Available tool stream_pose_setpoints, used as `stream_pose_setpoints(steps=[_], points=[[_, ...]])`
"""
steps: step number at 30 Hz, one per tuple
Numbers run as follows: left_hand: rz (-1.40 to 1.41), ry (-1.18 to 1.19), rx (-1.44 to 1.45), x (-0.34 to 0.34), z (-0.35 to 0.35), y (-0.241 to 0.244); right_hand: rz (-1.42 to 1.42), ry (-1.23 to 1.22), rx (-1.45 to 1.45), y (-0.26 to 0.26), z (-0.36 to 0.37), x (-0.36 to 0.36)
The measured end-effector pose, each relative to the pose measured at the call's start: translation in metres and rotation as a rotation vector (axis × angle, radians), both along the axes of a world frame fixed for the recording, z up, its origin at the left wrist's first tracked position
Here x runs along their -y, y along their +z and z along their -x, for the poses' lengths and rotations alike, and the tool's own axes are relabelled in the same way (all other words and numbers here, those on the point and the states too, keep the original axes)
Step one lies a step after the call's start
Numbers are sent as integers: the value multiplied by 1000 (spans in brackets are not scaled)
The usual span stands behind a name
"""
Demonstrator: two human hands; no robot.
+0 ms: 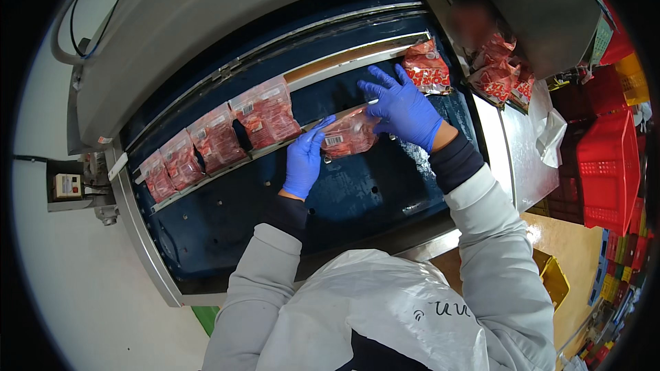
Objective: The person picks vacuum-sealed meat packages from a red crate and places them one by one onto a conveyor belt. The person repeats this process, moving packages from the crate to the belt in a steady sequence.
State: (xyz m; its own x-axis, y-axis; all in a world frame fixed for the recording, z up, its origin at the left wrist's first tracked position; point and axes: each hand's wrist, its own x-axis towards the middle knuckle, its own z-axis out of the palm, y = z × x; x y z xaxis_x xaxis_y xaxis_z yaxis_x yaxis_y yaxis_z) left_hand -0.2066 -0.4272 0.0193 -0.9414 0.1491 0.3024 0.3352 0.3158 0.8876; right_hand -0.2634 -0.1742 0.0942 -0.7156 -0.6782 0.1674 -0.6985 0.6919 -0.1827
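Note:
Both my hands wear blue gloves over a dark blue machine bed. My left hand (304,158) rests its fingers against the left end of a clear plastic pack of red meat (350,136) with a barcode label. At the pack's right end is my right hand (405,108), fingers spread; whether it presses on the pack I cannot tell. Left of them, several similar meat packs (265,113) lie side by side across a metal sealing bar (335,69). Another printed pack of meat (427,68) lies beyond my right hand, near the bar's right end.
A large grey machine lid (206,26) stands raised behind the bed. More printed meat packs (497,74) lie on the metal surface at right, beside a crumpled white sheet (551,136). Red plastic crates (608,165) stand farther right. A small control box (67,186) is at left.

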Motion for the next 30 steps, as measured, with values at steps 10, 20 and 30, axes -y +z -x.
stream_pose_setpoints(steps=[10,20,30], points=[[-487,41,368,-4,-11,-18,1104,-145,793,-25,-16,-4],[-3,118,225,23,-18,-50,1104,-327,764,-115,-48,16],[923,344,-394,38,120,21,552,-634,182,-78,101,63]])
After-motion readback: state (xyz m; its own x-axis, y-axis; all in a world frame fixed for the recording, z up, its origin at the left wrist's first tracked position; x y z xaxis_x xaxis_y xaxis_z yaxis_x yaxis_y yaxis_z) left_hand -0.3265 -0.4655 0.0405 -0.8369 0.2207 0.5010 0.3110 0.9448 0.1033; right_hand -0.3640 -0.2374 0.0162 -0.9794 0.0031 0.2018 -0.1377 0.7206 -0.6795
